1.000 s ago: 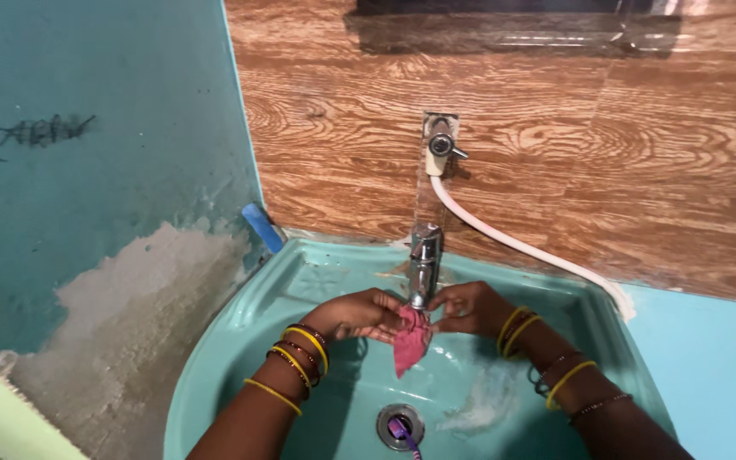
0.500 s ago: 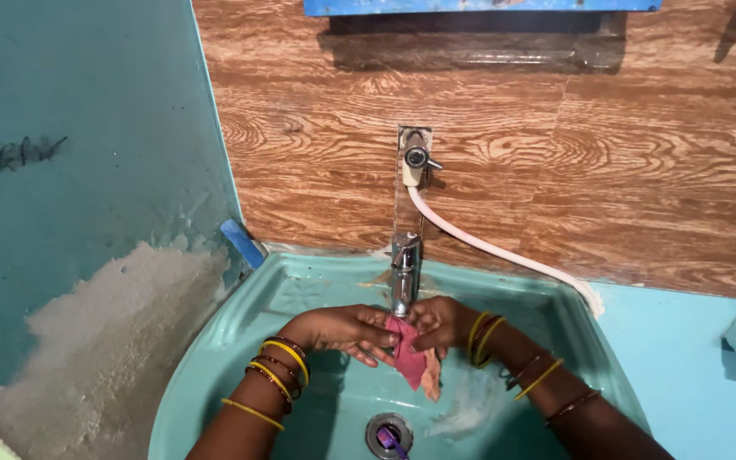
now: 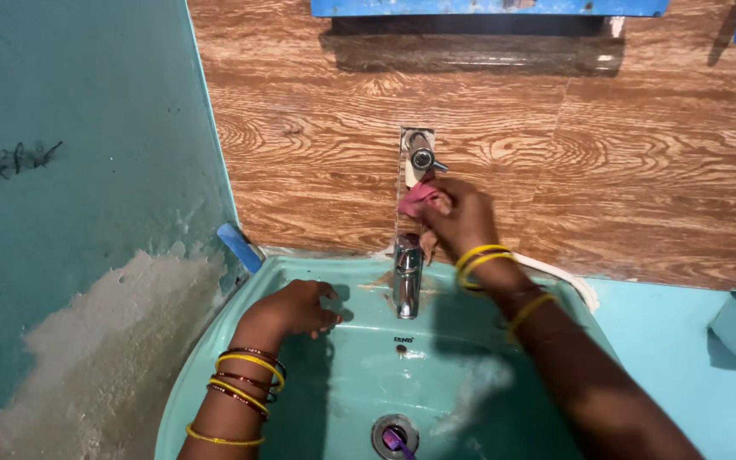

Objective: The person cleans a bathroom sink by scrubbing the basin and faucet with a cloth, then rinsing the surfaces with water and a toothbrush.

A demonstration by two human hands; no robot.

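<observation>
Drain: bottom of teal sink, purple object lodged in it.

Left hand: resting on sink's back ledge, left of tap; fingers loosely curled, holding nothing. Yellow and red bangles on wrist.

Right hand: raised against wood-pattern wall, fingers closed around pink cloth.

Pink cloth: pressed to vertical metal pipe just below wall valve, above tap.

White hose: along wall behind right forearm.

Blue object: leaning in corner, left of sink.
</observation>
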